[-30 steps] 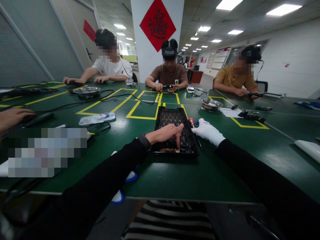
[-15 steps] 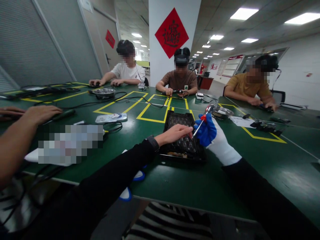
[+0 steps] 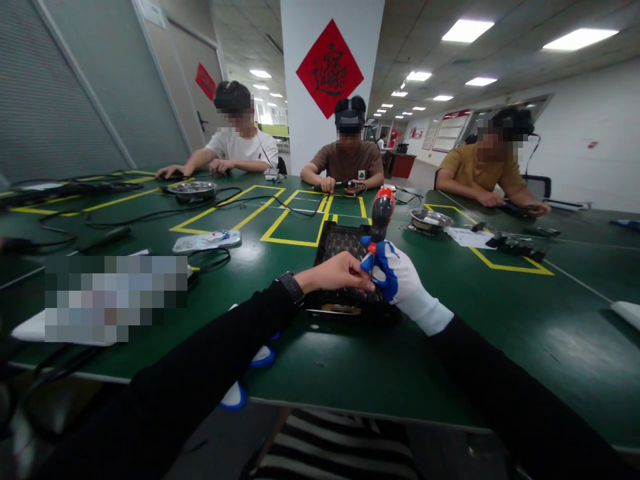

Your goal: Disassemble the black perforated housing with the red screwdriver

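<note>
A screwdriver (image 3: 384,212) with a red and black handle stands nearly upright, handle up. My right hand (image 3: 400,283), in a white glove with blue fingers, grips it low, near the red collar. My left hand (image 3: 335,272) is bare, with a dark watch at the wrist. Its thumb and fingers are pinched together beside the lower end of the screwdriver; what they hold, if anything, is hidden. Under both hands lies a black open housing (image 3: 345,241) with a dark, patterned inside and a brownish strip (image 3: 341,309) along its near edge. The screwdriver's tip is concealed by my fingers.
A glove (image 3: 263,357) with blue fingertips lies at the table's front edge. Leftward are a blurred-out pale object (image 3: 115,300), a clear packet (image 3: 207,241) and cables. Metal bowls (image 3: 431,220) and black parts (image 3: 515,247) lie farther off. Three people sit opposite.
The screwdriver has swung from a slant, handle beyond my glove, to nearly upright. My right hand has moved left and slightly down, while my left fingers have closed. A neighbour's arms have left the view.
</note>
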Demonstrator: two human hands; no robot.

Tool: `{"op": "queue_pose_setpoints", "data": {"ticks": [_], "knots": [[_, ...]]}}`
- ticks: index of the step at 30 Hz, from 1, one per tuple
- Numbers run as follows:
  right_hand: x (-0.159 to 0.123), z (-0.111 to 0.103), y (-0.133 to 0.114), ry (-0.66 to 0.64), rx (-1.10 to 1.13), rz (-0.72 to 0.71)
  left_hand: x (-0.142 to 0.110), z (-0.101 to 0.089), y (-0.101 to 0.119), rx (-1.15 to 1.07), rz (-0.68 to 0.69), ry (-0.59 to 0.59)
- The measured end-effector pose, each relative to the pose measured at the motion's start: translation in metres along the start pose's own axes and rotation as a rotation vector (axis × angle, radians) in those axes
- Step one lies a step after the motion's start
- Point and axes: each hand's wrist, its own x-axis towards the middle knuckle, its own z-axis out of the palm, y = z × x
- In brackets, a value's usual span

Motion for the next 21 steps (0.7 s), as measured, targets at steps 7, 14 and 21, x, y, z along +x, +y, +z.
{"op": "queue_pose_setpoints", "data": {"ticks": [7, 14, 21], "knots": [[-0.002, -0.007, 0.0, -0.018, -0.12, -0.184, -0.001, 0.0, 0.004, 0.042, -0.021, 0.026], [-0.002, 0.009, -0.005, 0.077, 0.293, 0.079, -0.003, 0.0, 0.007, 0.047, -0.022, 0.029], [-0.002, 0.003, -0.008, 0.054, 0.356, 0.051, -0.002, -0.004, 0.005, 0.044, -0.022, 0.078]]}}
